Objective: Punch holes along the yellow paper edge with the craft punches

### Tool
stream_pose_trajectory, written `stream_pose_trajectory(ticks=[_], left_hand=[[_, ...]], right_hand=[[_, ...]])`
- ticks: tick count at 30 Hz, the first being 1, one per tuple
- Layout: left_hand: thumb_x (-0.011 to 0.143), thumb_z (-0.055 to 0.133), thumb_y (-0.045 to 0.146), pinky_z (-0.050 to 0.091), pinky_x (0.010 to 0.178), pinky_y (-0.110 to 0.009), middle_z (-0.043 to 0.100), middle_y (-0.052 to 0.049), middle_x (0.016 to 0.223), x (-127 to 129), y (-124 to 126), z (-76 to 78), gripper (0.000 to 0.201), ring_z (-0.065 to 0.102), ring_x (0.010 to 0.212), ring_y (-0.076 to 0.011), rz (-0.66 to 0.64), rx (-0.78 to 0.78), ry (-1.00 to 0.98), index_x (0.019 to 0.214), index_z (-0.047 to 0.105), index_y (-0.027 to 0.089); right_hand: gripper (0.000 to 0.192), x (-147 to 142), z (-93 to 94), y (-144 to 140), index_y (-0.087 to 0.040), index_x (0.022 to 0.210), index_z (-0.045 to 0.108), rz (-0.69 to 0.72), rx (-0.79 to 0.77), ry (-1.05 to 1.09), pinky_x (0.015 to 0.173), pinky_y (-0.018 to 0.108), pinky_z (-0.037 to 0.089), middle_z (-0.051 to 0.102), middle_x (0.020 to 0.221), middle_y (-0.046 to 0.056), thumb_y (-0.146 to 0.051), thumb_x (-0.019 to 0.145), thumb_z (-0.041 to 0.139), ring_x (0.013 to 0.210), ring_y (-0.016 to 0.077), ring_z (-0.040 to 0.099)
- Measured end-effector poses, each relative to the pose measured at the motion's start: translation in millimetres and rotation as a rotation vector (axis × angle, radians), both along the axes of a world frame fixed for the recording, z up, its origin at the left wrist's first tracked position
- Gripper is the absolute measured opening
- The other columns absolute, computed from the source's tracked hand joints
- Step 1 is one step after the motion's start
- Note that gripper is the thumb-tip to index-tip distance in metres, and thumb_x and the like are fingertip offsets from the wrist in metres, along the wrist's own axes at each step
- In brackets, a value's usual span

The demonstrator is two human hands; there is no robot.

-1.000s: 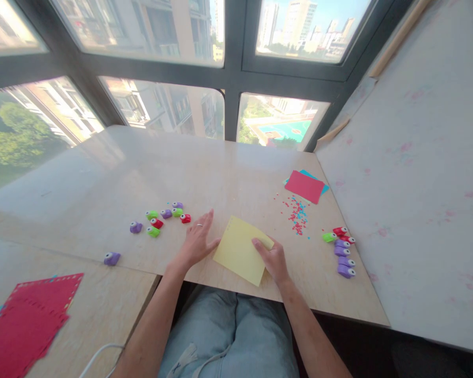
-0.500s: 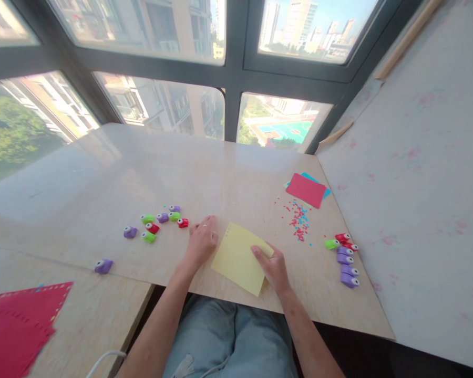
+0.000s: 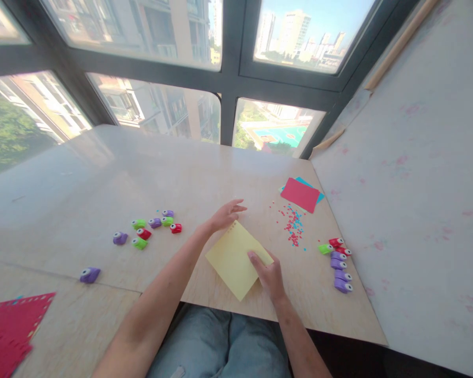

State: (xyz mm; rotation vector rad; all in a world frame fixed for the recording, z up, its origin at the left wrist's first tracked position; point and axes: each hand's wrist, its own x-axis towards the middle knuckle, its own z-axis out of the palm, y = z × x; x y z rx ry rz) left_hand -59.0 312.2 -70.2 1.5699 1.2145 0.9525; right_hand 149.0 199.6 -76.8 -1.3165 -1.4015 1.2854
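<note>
A pale, wood-grained worktop (image 3: 181, 173) lies beneath and beyond both grips. Dark-red sheets (image 3: 8, 336) with rows of small openings along their visible edges lie well to the left of the left grip; the frame cuts them off, so their full state cannot be told. A square, pale-yellow paper sheet (image 3: 232, 262) lies directly below the left grip, with one side in the right grip. It bears a short row of small holes near the corner at the left grip; its other visible edges appear plain, so the piercing looks only begun there. The right grip (image 3: 270, 273) pinches the sheet, thumb on top, the fingers hidden beneath. The left grip (image 3: 226, 214) is loosely spread past the sheet's top corner and holds nothing visible; contact with the paper cannot be told. A stack of red and blue cards (image 3: 300, 195) lies beyond the right grip. Purple, green and red plastic punches lie in two groups: one (image 3: 144, 234) left of the left grip, the other (image 3: 339, 264) right of the right grip. No container shows; red and blue paper confetti (image 3: 294, 226) lies loose between right grip and cards.
</note>
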Motion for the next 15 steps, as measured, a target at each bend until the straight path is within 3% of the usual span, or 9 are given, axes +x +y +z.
stream_pose_trajectory(ticks=[3,7,11,15], left_hand=[[0.075,0.059,0.019,0.053,0.084,-0.036,0.071,-0.016,0.106,-7.0,-2.3,5.4,0.051,0.068,0.096,-0.0213,0.226,0.066,-0.142,0.126,0.054,0.011],[0.073,0.066,0.031,0.054,0.072,-0.03,0.069,-0.009,0.09,-27.4,-27.6,14.7,0.043,0.066,0.077,-0.0164,0.566,0.129,-0.13,0.111,0.063,0.011],[0.078,0.061,0.037,0.053,0.066,-0.028,0.067,-0.006,0.085,-45.3,-80.4,21.9,0.035,0.063,0.071,-0.0152,0.85,0.177,-0.042,0.103,0.066,0.013],[0.083,0.057,0.038,0.052,0.065,-0.028,0.068,-0.006,0.086,-58.0,-139.9,20.4,0.028,0.063,0.072,-0.0164,1.069,0.229,0.212,0.096,0.067,0.016]], right_hand=[[0.039,-0.2,1.1,-0.4,-0.015,0.091,0.074,0.008,-0.006,-0.001,0.059,0.03,0.054,0.075,0.08,0.009,-0.051,0.08,0.067,0.069,0.0219,0.067],[0.039,-0.5,1.2,-0.7,-0.014,0.09,0.074,0.021,-0.003,-0.021,0.058,0.029,0.053,0.074,0.079,0.008,-0.051,0.081,0.066,0.067,0.0214,0.067],[0.038,-0.3,-0.2,-1.0,-0.015,0.091,0.074,0.037,0.011,-0.039,0.059,0.03,0.053,0.074,0.08,0.008,-0.051,0.082,0.065,0.068,0.0216,0.067],[0.038,0.4,-1.5,-0.6,-0.016,0.092,0.074,0.045,0.019,-0.043,0.06,0.031,0.054,0.075,0.082,0.009,-0.051,0.082,0.065,0.07,0.023,0.068]])
